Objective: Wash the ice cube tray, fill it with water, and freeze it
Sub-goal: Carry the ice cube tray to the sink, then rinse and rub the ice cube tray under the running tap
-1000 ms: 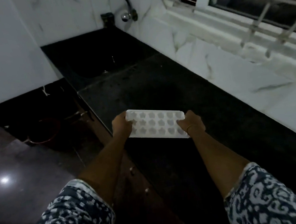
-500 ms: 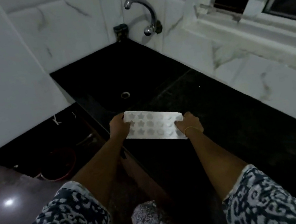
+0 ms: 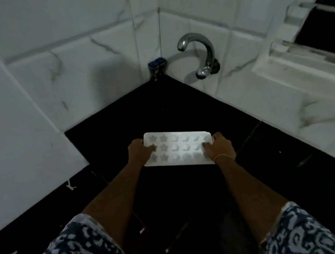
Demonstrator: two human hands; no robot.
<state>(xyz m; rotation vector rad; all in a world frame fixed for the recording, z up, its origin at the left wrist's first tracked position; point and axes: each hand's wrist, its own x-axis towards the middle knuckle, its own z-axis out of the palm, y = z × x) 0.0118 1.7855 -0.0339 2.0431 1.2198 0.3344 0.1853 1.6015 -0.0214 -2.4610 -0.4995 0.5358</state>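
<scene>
A white ice cube tray (image 3: 178,148) with star and rounded moulds is held level over the black sink (image 3: 159,110). My left hand (image 3: 141,153) grips its left end, thumb on top of the moulds. My right hand (image 3: 219,147), with a thin bangle at the wrist, grips the right end. A chrome tap (image 3: 201,53) juts from the tiled wall beyond the tray, its spout curving over the sink's far corner. No water is running that I can see.
White marble-look tiles (image 3: 80,74) wall the sink on the left and back. A small blue-capped object (image 3: 156,63) sits in the corner. Black countertop (image 3: 287,163) runs to the right under a window sill (image 3: 297,72). The sink interior is too dark to read.
I have stepped closer to the sink; the tray, still held at both ends, now hangs over the basin and the tap is much nearer.
</scene>
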